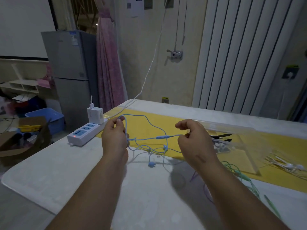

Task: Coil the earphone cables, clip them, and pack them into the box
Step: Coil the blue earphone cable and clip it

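Blue earphones are stretched above the white table between both hands. My left hand pinches a loop of the blue cable near its top and grips more cable lower down. My right hand pinches the cable just right of the inline remote. The two blue earbuds hang down near the table. A clear plastic box stands to the right on the yellow strip, with white earphones and black clips seen through it.
A white power strip with a charger plugged in lies at the table's left edge. Green earphones and white earphones lie loose at the right. A cardboard box and a blue bin sit on the floor to the left.
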`<action>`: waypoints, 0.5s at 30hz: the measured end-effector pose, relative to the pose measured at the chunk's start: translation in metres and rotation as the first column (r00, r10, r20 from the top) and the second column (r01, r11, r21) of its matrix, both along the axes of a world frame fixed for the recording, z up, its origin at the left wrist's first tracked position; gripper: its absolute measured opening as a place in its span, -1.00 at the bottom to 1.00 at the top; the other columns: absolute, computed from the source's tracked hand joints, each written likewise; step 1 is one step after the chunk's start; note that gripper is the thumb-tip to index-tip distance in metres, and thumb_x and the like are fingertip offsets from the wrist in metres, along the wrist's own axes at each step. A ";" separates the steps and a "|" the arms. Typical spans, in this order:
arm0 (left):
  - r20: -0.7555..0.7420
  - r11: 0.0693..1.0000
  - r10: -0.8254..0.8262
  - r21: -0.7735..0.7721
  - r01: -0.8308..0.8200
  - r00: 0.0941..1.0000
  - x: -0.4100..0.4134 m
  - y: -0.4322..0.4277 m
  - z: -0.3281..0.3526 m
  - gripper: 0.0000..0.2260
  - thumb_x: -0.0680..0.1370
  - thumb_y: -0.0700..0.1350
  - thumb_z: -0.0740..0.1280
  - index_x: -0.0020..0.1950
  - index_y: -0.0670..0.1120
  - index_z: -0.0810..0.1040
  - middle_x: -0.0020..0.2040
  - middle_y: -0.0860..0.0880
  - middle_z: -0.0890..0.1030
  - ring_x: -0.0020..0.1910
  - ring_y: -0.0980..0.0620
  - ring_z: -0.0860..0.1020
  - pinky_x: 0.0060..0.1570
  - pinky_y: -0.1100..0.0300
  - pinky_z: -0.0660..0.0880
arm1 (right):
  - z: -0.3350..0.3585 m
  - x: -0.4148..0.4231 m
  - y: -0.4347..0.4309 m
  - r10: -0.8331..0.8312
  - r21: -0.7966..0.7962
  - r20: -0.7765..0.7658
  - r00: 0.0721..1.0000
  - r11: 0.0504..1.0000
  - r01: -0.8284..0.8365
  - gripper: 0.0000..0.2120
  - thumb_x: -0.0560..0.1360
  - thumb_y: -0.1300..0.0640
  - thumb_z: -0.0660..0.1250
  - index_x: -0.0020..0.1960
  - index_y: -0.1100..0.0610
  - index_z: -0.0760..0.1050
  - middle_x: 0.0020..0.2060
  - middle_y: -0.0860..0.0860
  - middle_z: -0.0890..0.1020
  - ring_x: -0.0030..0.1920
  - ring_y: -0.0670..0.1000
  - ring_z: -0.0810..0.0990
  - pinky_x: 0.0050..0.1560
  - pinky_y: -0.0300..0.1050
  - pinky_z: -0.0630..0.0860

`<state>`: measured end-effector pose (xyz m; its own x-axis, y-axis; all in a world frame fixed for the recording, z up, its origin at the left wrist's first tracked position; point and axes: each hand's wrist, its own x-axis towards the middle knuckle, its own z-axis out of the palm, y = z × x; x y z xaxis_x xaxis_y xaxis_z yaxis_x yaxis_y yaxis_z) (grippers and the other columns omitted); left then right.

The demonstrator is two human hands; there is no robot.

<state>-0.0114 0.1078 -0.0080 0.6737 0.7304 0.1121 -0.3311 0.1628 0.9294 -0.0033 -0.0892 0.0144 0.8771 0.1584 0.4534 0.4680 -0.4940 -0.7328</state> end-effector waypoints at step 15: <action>-0.132 1.000 -0.023 -0.016 0.022 0.991 -0.001 -0.001 0.000 -0.78 0.66 -0.08 0.15 -0.10 -0.01 0.54 -0.39 -0.01 0.36 -0.50 0.07 0.26 -0.51 0.28 0.20 | -0.002 -0.001 0.003 0.286 0.186 -0.088 0.954 0.946 -0.266 -0.87 0.61 0.18 0.19 -0.07 0.05 0.47 -0.16 -0.06 0.66 -0.21 -0.17 0.49 -0.13 -0.22 0.39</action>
<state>-0.0121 0.1073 -0.0079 0.6982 0.7158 0.0104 -0.2015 0.1825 0.9623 -0.0045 -0.0862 0.0122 0.8566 0.3306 0.3962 0.4783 -0.2206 -0.8501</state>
